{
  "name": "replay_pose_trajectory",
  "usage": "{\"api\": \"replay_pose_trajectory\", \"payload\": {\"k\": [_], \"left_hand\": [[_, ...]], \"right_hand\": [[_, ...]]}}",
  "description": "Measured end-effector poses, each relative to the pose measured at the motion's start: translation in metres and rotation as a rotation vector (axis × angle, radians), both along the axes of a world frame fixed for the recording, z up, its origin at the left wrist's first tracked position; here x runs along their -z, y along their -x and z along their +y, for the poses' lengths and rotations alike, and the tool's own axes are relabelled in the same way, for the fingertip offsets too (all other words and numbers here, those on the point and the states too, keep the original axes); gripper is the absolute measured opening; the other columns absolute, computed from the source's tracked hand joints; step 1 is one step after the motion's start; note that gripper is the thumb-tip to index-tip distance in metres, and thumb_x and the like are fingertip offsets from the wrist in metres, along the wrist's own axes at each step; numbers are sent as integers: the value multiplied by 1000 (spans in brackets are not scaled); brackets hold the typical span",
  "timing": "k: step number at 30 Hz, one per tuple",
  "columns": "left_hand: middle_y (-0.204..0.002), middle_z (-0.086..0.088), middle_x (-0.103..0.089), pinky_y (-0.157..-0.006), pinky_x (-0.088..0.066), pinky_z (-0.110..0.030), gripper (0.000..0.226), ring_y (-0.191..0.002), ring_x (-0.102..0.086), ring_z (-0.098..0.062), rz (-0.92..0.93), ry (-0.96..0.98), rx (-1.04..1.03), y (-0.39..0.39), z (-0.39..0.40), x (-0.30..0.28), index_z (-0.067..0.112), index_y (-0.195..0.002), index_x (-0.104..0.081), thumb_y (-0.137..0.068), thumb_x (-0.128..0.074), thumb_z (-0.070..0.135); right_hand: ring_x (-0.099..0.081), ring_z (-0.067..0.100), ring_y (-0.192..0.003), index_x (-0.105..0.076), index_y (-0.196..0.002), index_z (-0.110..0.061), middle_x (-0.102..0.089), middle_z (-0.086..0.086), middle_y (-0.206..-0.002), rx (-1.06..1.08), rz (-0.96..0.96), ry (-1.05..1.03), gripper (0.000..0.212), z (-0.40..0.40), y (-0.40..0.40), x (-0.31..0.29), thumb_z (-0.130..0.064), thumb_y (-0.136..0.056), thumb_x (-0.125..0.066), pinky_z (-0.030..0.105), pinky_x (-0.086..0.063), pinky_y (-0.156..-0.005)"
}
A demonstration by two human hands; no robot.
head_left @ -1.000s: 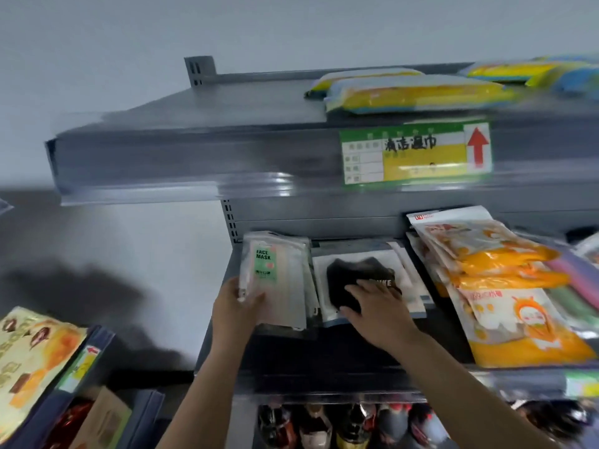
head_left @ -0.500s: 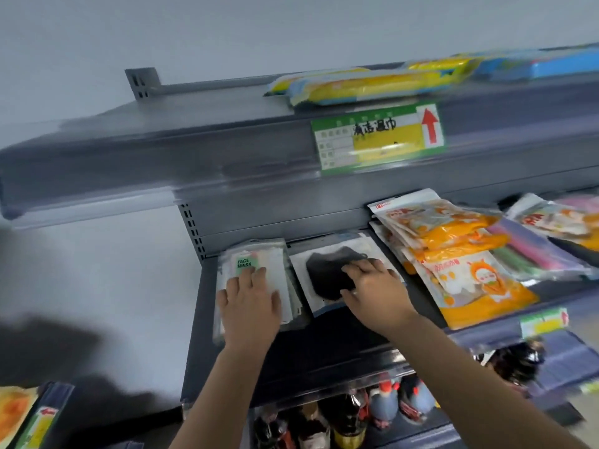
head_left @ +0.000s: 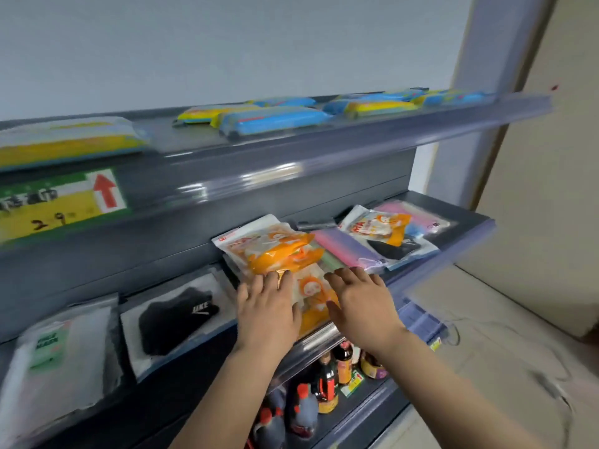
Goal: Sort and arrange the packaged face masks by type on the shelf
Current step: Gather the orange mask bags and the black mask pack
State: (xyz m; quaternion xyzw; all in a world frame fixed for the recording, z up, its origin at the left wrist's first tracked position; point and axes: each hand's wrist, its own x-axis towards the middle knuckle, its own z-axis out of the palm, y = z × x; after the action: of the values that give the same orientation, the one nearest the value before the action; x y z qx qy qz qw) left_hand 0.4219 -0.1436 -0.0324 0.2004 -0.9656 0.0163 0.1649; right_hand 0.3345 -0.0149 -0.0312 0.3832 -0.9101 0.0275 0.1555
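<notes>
On the middle shelf (head_left: pixel 181 380) lie mask packs in groups. A white "FACE MASK" pack stack (head_left: pixel 55 354) is at the far left, and a black mask pack (head_left: pixel 176 319) lies beside it. In the centre is a pile of orange cartoon mask packs (head_left: pixel 275 254). My left hand (head_left: pixel 267 307) lies flat on the pile's left side, fingers spread. My right hand (head_left: pixel 361 299) rests on its right edge, fingers apart. Pink-purple packs (head_left: pixel 343 251) lie right of the pile, then another orange pack (head_left: pixel 379 226) and a black mask pack (head_left: pixel 397 249).
The top shelf holds yellow and blue wipe packs (head_left: pixel 275 119) and a green-yellow price tag with a red arrow (head_left: pixel 61 202). Sauce bottles (head_left: pixel 324 384) stand on the shelf below. A wall and pale floor are to the right.
Both hands left the white pack and the black mask pack and moved right onto the orange pile. The view swung right.
</notes>
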Motion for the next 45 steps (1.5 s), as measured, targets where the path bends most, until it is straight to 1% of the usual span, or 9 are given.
{"api": "replay_pose_trajectory", "payload": {"k": [1,3,4,6,16,23,31,40,45], "left_hand": [[-140,1,-41,-108,-22,-38,54,-129,-35,-22,-2,-6,10,12,13,-1,23,-143,-28,-94,-37,44],[-140,1,-41,-106,-23,-38,54,-128,-35,-22,-9,0,28,35,39,-1,23,-143,-28,-94,-36,44],[-141,1,-40,-106,-24,-38,53,-128,-35,-22,-13,0,32,46,51,0,23,-142,-28,-94,-36,44],[-142,0,-39,-107,-23,-38,53,-130,-33,-22,-36,-19,37,68,74,2,23,-142,-28,-94,-36,44],[-142,-2,-38,-104,-26,-38,52,-130,-33,-23,-118,-53,18,160,139,13,21,-141,-29,-94,-37,43],[-141,-5,-38,-106,-27,-41,51,-130,-34,-26,-186,-88,-2,233,142,18,20,-139,-32,-94,-38,42],[-149,-5,-32,-109,-24,-41,55,-138,-26,-26,-171,-230,-16,329,133,21,22,-142,-29,-93,-42,44],[-157,-7,-17,-115,-16,-41,56,-145,-13,-27,-246,-280,-180,397,116,41,18,-148,-19,-98,-32,39],[-158,-12,-11,-117,-17,-44,56,-144,-13,-30,-231,-314,-347,420,105,62,19,-149,-12,-98,-23,39]], "right_hand": [[-68,26,-84,-71,-100,-18,-72,3,-92,23,-22,-7,45,16,10,-2,-36,-59,-74,38,-55,-64],[-58,32,-112,-58,-125,-14,-63,8,-120,48,-101,-5,51,46,27,-5,-32,-78,-65,44,-48,-87],[-47,30,-124,-46,-136,-15,-53,7,-133,58,-113,-30,53,60,37,-5,-31,-87,-55,42,-40,-97],[-33,26,-133,-29,-145,-18,-38,4,-145,66,-109,-39,55,89,56,-4,-33,-94,-42,37,-30,-105],[-29,25,-136,-23,-147,-18,-33,2,-149,120,-186,-30,57,164,147,-1,-37,-96,-40,37,-29,-106],[-31,26,-135,-24,-147,-19,-34,2,-148,130,-210,-28,58,168,217,4,-39,-95,-40,38,-31,-105],[-35,26,-133,-34,-142,-21,-39,2,-145,156,-285,21,54,156,307,3,-40,-93,-45,38,-34,-105],[-44,28,-125,-39,-139,-18,-47,7,-138,101,-412,68,52,139,400,20,-34,-91,-50,37,-41,-101],[-45,30,-123,-42,-133,-14,-50,11,-133,46,-504,34,54,125,452,34,-41,-88,-54,35,-40,-98]]}}
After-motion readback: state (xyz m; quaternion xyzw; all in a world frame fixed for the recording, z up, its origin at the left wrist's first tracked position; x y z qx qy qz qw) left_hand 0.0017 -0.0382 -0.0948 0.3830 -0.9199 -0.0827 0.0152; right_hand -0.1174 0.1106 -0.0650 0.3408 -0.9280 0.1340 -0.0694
